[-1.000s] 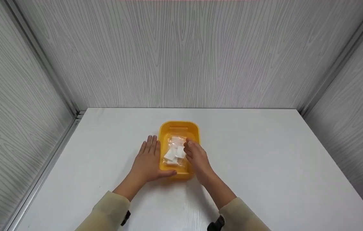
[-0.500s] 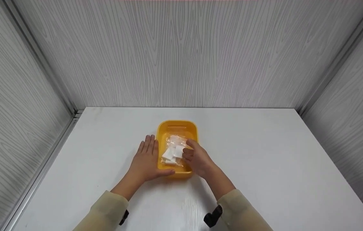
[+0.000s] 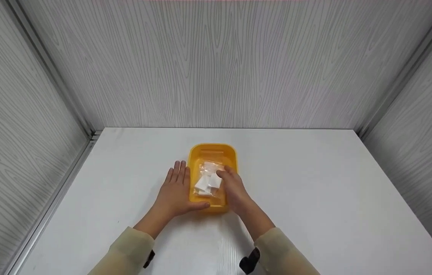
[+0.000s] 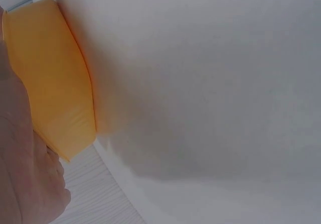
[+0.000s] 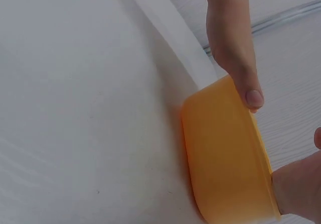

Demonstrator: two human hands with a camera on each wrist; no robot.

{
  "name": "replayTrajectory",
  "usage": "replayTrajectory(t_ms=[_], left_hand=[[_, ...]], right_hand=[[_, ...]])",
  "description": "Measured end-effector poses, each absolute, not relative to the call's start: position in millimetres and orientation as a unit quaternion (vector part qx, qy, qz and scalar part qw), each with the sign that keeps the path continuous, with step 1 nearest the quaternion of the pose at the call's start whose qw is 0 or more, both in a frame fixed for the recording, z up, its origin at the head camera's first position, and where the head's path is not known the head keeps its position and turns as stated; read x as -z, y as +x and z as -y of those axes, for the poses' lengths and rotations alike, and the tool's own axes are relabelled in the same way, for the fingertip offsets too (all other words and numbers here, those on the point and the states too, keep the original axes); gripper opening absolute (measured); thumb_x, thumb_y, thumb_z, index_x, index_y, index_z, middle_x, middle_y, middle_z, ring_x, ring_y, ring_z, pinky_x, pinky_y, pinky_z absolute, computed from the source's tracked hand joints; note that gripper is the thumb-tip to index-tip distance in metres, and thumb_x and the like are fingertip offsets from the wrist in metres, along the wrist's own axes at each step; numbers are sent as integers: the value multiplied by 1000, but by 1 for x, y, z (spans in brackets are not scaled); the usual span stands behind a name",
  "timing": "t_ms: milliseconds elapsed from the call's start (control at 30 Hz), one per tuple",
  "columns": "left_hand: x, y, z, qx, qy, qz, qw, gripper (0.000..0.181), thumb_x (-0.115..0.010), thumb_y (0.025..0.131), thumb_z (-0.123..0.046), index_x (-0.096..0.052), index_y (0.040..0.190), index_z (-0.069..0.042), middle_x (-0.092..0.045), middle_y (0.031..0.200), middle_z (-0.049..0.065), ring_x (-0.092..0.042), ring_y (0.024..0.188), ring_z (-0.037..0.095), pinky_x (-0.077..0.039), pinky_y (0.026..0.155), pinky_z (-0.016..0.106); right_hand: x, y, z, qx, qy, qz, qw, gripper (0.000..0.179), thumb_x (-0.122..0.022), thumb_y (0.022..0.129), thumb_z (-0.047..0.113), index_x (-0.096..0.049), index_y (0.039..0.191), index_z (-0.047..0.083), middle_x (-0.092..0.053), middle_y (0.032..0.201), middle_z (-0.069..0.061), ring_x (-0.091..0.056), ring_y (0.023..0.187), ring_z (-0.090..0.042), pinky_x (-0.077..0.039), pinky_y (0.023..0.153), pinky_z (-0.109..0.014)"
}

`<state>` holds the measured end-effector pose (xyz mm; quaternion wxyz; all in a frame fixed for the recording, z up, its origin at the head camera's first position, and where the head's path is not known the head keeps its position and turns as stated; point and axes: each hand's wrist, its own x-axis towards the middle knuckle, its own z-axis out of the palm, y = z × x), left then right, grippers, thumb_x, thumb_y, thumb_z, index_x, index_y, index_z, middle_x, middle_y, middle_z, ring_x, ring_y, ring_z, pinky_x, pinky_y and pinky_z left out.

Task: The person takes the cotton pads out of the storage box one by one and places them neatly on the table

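Note:
A yellow plastic tray (image 3: pixel 212 146) stands on the white table. Inside lie clear plastic bags (image 3: pixel 211 165) with white square pieces (image 3: pixel 203 182) in them. My left hand (image 3: pixel 173 195) rests along the tray's left side, fingers straight, its thumb across the near rim. In the right wrist view, the left thumb (image 5: pixel 254 99) lies at the rim. My right hand (image 3: pixel 235 191) reaches over the right rim, its thumb above the white pieces. Its other fingers go down inside the tray and are mostly hidden, so whether they hold a bag does not show.
Wood-grain grey panels enclose the white table (image 3: pixel 307 183) at the back (image 3: pixel 216 65), left (image 3: pixel 21 133) and right (image 3: pixel 422 133). Both forearms wear pale sleeves (image 3: pixel 126 248), with a black strap piece (image 3: pixel 249 261) under the right one.
My right hand has turned and lowered slightly at the tray's right side; its curled fingers, visible before, are now hidden inside. The left hand and the bags stay about where they were.

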<state>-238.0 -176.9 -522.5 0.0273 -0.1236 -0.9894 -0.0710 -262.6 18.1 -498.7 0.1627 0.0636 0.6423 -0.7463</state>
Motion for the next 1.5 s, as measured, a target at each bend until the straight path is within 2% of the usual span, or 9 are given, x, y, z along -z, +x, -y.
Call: replayTrajectory(t_ms=[200,367,667,733,767,967,1000,1333,1500], left_hand=[[524,-238,177,69,-123,990,29,135,-49,71,-92,-13,157,6,-3,165,23,1,154,36,-4,125,48],[524,-239,176,65,-129,989,34,135,-47,71,-93,-14,156,7,-4,165,24,0,154,37,-5,125,49],[523,-240,178,62,-128,989,26,138,-43,69,-96,-13,156,7,-3,165,24,1,154,36,-5,125,48],[523,-239,178,62,-126,990,22,138,-44,69,-96,-12,157,6,-2,166,23,2,154,36,-5,125,48],[523,-239,179,61,-125,990,21,138,-44,69,-96,-12,157,6,-1,166,23,2,154,36,-5,125,48],[524,-240,180,65,-123,990,23,136,-46,70,-94,-12,157,6,-2,166,23,2,154,36,-5,125,49],[524,-240,180,67,-123,990,23,136,-46,71,-93,-13,157,6,-2,166,23,1,154,36,-5,125,49],[523,-240,179,68,-118,990,26,136,-48,70,-93,-14,157,6,-3,166,23,1,154,36,-5,125,48],[522,-239,178,66,-126,989,29,134,-49,71,-92,-15,156,7,-4,165,24,0,154,37,-6,125,49]], right_hand=[[501,-269,-21,779,76,-589,199,73,-45,103,33,-10,160,6,-13,165,-18,-15,152,-36,-15,123,-49],[501,-271,-22,783,82,-581,206,70,-41,105,33,-7,160,7,-11,164,-25,-13,152,-39,-14,123,-52],[499,-269,-20,801,95,-559,191,71,-45,105,26,-6,161,7,-3,166,-18,-9,151,-29,-11,124,-45],[500,-269,-19,802,101,-557,193,69,-45,105,26,-7,161,8,-5,167,-18,-11,152,-29,-11,124,-46],[500,-269,-19,801,105,-557,190,67,-45,105,26,-11,160,8,-13,165,-18,-20,147,-28,-16,122,-43],[501,-271,-13,794,119,-572,167,63,-48,103,23,-21,158,8,-31,155,-13,-34,138,-27,-24,120,-43],[501,-272,-12,793,117,-575,164,65,-47,103,22,-19,159,8,-28,159,-13,-30,144,-28,-21,122,-45],[504,-276,-6,789,107,-591,129,59,-43,106,25,-25,157,2,-26,163,-17,-28,149,-31,-23,122,-45],[507,-280,-6,797,120,-574,140,59,-43,106,26,-24,157,3,-20,164,-20,-22,151,-33,-22,122,-46]])
